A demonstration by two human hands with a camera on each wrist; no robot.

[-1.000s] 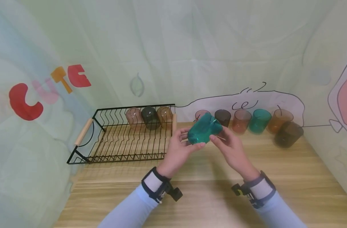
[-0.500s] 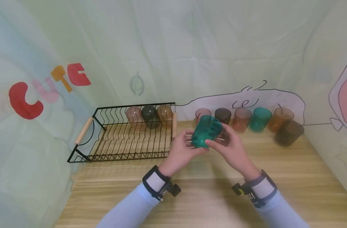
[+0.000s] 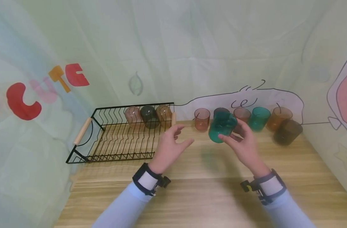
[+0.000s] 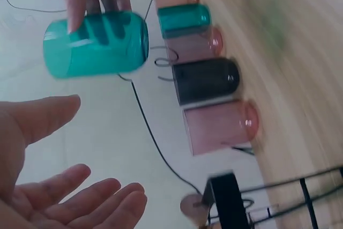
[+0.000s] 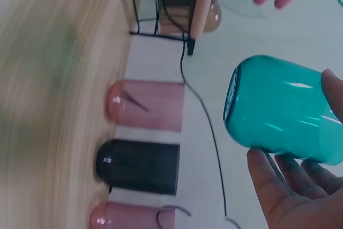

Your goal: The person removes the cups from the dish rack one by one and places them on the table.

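A clear teal cup (image 3: 219,129) is in my right hand (image 3: 246,145), which grips its side with thumb and fingers above the table. The right wrist view shows the teal cup (image 5: 284,111) with the thumb on one side and fingertips on the other. My left hand (image 3: 169,147) is apart from the cup, fingers and thumb spread with nothing between them, near the right end of the black wire rack (image 3: 120,156). In the left wrist view the left palm and fingers (image 4: 80,202) face the cup across a gap.
Three upside-down cups, pink (image 3: 132,115), dark grey (image 3: 149,117) and amber (image 3: 164,114), stand at the rack's back. Along the wall at right stand a pink cup (image 3: 202,120), a teal cup (image 3: 259,118), an amber cup (image 3: 280,118) and others. A dark brown cup (image 3: 288,132) sits in front.
Both hands were on the teal cup. The left hand has let go and drawn back left, while the right hand has carried the cup to the right, after it was turned more upright.
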